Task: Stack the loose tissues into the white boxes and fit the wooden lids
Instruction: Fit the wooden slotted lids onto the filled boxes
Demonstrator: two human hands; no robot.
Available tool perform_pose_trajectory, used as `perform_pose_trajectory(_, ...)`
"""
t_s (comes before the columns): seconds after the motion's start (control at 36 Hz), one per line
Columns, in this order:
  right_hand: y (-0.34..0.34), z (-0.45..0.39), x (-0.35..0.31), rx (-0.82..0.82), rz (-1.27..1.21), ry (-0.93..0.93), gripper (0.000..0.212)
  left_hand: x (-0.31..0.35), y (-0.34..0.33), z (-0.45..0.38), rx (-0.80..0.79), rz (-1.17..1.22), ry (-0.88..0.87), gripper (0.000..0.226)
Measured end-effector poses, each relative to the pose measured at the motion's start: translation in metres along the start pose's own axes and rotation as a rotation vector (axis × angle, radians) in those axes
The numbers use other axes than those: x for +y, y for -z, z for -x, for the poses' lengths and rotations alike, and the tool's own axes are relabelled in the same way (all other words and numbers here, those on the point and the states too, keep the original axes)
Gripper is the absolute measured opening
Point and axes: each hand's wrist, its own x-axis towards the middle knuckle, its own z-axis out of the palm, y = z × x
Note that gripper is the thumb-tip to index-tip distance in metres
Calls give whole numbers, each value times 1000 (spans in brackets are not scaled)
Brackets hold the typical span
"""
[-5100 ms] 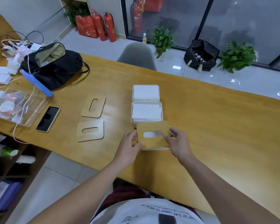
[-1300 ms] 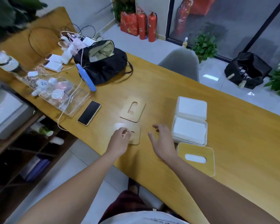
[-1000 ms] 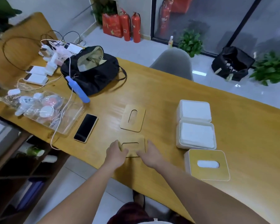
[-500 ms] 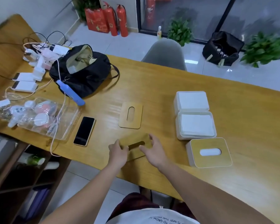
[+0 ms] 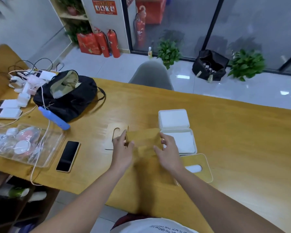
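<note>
The left hand [image 5: 123, 148] and right hand [image 5: 166, 148] are pinching a lid [image 5: 144, 142] by its short ends. It has come off the desk [image 5: 242, 148] since a moment ago and is now travelling, blurred, toward the middle box [image 5: 183, 142], which is sitting open and full of tissues. The near box [image 5: 196, 167] is already lidded; the far box [image 5: 173, 118] and spare lid [image 5: 115, 132] are waiting.

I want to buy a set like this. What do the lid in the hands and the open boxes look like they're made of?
The lid looks like thin wood or bamboo: flat, matte tan panel, though motion-blurred. The open boxes seem to be white plastic, judging by the smooth rims and rounded corners; ceramic can't be ruled out.
</note>
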Motion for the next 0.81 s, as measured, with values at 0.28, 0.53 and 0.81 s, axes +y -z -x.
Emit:
perform_pose_trajectory(0.28,96,-59,-1,83,-115,-74,46,67,-80,-29,-186,254,-67,66)
perform_pose_trajectory(0.53,139,-113,13,32,-249,-224,40,95,-122,-60,-76,401,-21,36)
perform_pose_trajectory(0.81,156,-172,27,94,-189,-201,4,83,-145,-109,64,177,94,28)
